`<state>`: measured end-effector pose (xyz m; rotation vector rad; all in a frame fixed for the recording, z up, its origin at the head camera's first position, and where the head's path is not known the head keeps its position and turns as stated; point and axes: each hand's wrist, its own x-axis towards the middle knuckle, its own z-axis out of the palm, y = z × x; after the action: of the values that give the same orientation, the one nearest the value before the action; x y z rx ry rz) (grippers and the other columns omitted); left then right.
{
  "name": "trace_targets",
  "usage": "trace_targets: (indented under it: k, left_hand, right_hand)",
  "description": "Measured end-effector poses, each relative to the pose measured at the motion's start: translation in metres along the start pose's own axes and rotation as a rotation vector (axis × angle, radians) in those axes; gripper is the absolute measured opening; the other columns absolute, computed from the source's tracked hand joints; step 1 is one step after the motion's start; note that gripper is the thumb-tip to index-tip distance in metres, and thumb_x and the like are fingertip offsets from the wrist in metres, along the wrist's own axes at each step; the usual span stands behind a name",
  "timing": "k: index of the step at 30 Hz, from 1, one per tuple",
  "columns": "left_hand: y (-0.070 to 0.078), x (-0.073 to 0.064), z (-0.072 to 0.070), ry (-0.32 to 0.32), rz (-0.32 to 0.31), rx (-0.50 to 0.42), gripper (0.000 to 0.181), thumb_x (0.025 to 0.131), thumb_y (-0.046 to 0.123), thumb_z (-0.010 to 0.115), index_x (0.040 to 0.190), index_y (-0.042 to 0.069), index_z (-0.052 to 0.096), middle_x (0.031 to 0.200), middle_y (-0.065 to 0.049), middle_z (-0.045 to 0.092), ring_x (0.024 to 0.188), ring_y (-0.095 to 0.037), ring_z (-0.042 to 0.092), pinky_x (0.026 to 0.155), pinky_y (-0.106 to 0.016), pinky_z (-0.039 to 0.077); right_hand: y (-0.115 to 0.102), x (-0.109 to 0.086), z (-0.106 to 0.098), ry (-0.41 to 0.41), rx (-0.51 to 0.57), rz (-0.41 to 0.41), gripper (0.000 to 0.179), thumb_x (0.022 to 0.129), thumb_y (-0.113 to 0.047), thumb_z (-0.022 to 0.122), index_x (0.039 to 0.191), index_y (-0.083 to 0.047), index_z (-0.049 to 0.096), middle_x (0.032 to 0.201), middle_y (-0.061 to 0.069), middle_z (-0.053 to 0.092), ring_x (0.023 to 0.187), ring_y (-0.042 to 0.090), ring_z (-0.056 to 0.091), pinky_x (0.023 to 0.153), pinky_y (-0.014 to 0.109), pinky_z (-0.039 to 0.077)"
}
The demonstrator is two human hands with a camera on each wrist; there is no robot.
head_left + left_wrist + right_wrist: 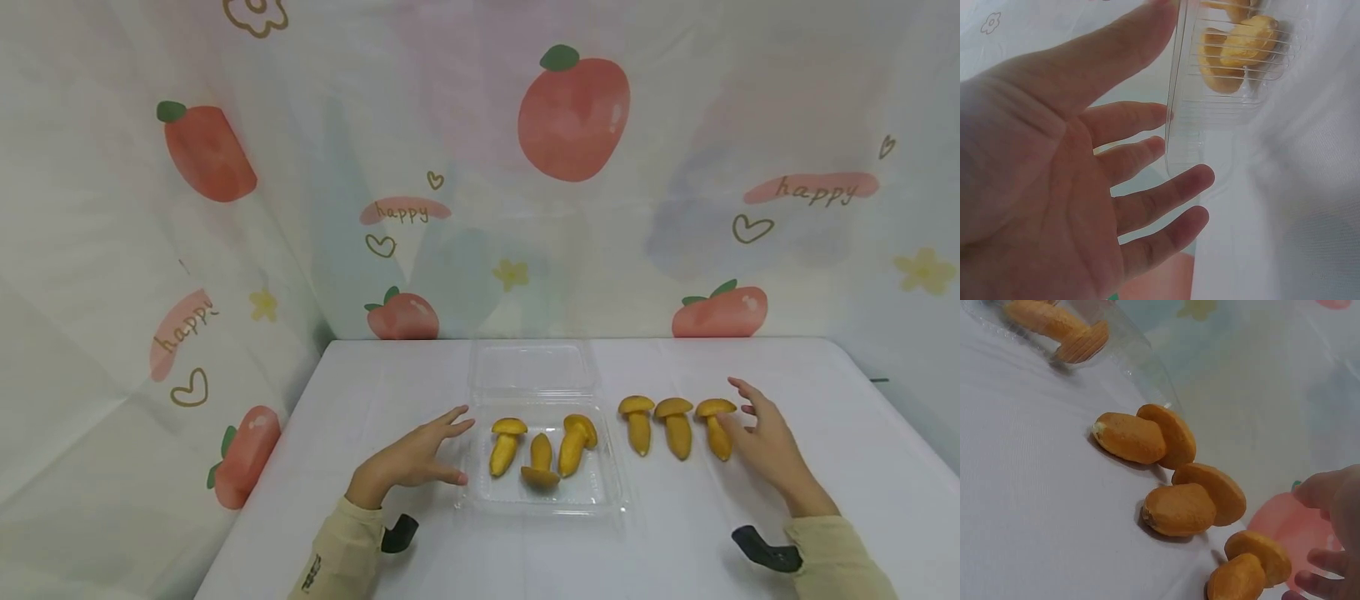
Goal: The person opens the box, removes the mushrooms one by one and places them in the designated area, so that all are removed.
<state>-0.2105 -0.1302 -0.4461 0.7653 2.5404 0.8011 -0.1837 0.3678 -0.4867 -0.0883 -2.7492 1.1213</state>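
A clear plastic box lies with its lid folded back, holding three yellow mushrooms; the middle mushroom points cap toward me. At the box's left side is my left hand, fingers spread and nothing held; in the left wrist view its thumb and fingers come close to the box wall. Three more mushrooms lie in a row on the cloth, right of the box. My right hand reaches beside the rightmost mushroom, fingers apart; whether it touches is unclear.
A white cloth covers the table. Behind it and along the left hangs a curtain printed with fruit. Black wrist straps or mounts stick out by each sleeve.
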Motion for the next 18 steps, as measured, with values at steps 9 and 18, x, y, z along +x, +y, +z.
trace_targets:
  k: [9, 18]
  left_hand:
    - [0.000, -0.001, 0.000, -0.004, -0.011, -0.014, 0.086, 0.085, 0.026, 0.083, 0.156, 0.009, 0.038, 0.170, -0.010, 0.021, 0.155, -0.037, 0.026, 0.121, -0.061, 0.029]
    - [0.002, -0.001, -0.001, -0.005, -0.011, -0.011, 0.087, 0.085, 0.025, 0.083, 0.157, 0.009, 0.038, 0.170, -0.010, 0.021, 0.155, -0.037, 0.026, 0.121, -0.062, 0.030]
  right_hand:
    - [-0.028, -0.005, 0.006, 0.042, 0.012, -0.113, 0.060, 0.103, -0.014, 0.057, 0.153, 0.006, 0.031, 0.145, 0.038, 0.040, 0.119, 0.051, 0.044, 0.085, 0.046, 0.050]
    - [-0.053, -0.012, 0.015, 0.010, 0.040, -0.210, 0.059, 0.101, -0.014, 0.061, 0.152, 0.003, 0.036, 0.147, 0.034, 0.042, 0.123, 0.053, 0.047, 0.090, 0.055, 0.051]
